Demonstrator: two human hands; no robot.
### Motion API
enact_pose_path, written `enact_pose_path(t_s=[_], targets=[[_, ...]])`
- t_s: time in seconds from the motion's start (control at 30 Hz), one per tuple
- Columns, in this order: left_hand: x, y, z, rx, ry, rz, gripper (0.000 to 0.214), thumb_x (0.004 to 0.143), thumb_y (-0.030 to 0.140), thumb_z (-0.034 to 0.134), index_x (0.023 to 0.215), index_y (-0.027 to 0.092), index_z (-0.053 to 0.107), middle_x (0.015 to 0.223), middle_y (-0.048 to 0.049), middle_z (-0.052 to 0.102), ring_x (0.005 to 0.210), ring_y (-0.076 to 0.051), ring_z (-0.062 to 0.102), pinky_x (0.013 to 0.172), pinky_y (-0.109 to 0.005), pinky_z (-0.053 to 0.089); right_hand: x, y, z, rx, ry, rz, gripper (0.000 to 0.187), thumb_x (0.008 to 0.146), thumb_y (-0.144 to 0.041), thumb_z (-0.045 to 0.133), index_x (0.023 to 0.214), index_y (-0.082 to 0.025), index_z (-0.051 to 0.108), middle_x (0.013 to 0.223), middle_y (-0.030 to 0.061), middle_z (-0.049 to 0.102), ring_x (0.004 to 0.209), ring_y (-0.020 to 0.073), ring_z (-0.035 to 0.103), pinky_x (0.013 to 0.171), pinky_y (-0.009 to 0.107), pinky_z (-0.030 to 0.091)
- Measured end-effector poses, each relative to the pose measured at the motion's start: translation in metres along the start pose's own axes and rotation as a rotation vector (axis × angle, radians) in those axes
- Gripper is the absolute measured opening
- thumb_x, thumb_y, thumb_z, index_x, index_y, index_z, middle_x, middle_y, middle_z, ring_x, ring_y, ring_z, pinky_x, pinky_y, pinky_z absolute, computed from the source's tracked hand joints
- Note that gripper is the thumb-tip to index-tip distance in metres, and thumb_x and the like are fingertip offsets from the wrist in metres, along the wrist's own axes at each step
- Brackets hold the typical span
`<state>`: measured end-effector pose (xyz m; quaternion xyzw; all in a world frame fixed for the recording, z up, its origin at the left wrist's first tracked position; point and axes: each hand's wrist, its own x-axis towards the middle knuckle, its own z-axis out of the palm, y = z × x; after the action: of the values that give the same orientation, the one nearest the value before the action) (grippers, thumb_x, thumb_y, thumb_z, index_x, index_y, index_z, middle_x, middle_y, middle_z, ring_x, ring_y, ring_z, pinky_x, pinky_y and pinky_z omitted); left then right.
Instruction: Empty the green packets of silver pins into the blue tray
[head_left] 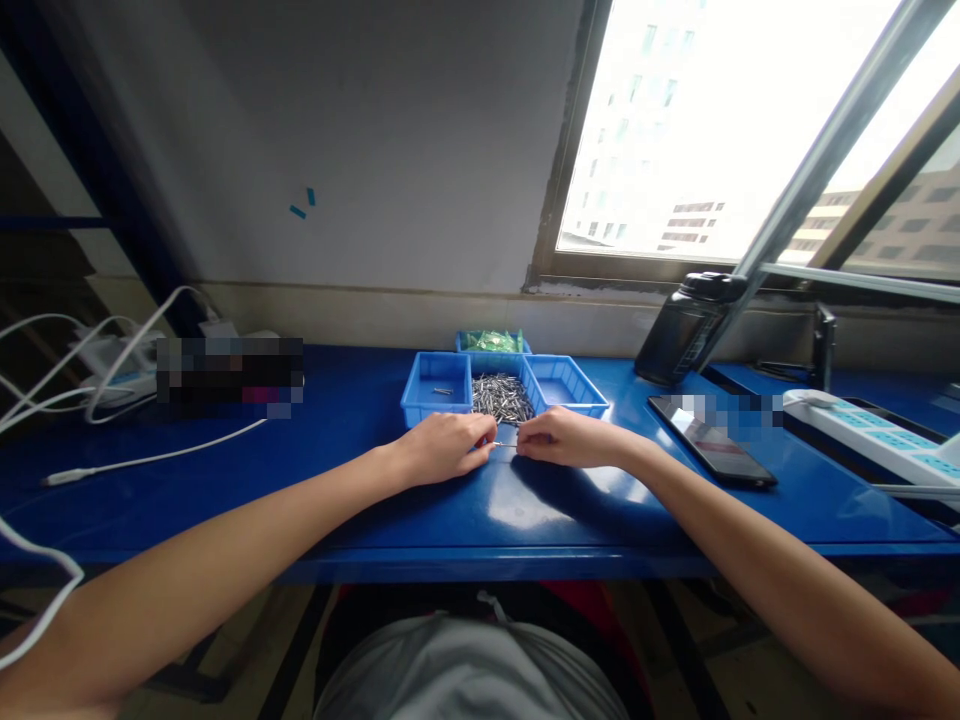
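My left hand (442, 448) and my right hand (566, 437) face each other just above the blue table, in front of the bins. A thin metal pin (506, 445) spans the small gap between them, and the fingertips of both hands are closed on its ends. Its exact kind is too small to tell. Right behind the hands, a pile of small metal pins (501, 398) fills the middle blue bin. A few similar pins (442, 391) lie in the left blue bin (435, 412). To the right stands another blue bin (568, 392).
Behind, a blue bin holds a green plastic bag (491, 342). A phone (712, 440), a dark bottle (688, 328) and a white power strip (870, 432) are on the right. White cables (180, 455) spread over the left side. The table's front edge (495, 565) runs below my forearms.
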<state>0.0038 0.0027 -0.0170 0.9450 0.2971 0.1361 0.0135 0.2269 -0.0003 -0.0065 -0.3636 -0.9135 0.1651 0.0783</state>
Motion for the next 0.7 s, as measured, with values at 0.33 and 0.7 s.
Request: enact_pose_path(t_s=[0.33,0.7], targets=[[0.0003,-0.0014,-0.0003,0.092,-0.031,0.017,0.015,0.087,0.029,0.044,0.086,0.020,0.056,0.085,-0.0009,0.062,0.074,-0.016,0.059,0.059,-0.023,0.038,0.0001,-0.0037,-0.0021,0.048,-0.006,-0.009,0.022,0.086,-0.024,0.046,0.083,-0.016,0.066,0.072,0.0018,0.065,0.060,0.0094,0.053,0.057,0.019,0.039],[-0.0010,-0.0008,-0.0003,0.069,0.008,0.032,0.015,0.086,0.026,0.044,0.086,0.018,0.056,0.085,-0.0006,0.061,0.073,-0.014,0.058,0.059,-0.023,0.039,0.0003,-0.0041,-0.0030,0.061,0.001,-0.036,0.022,0.085,-0.025,0.047,0.083,-0.014,0.066,0.073,0.0027,0.065,0.060,0.0099,0.053,0.058,0.020,0.039]])
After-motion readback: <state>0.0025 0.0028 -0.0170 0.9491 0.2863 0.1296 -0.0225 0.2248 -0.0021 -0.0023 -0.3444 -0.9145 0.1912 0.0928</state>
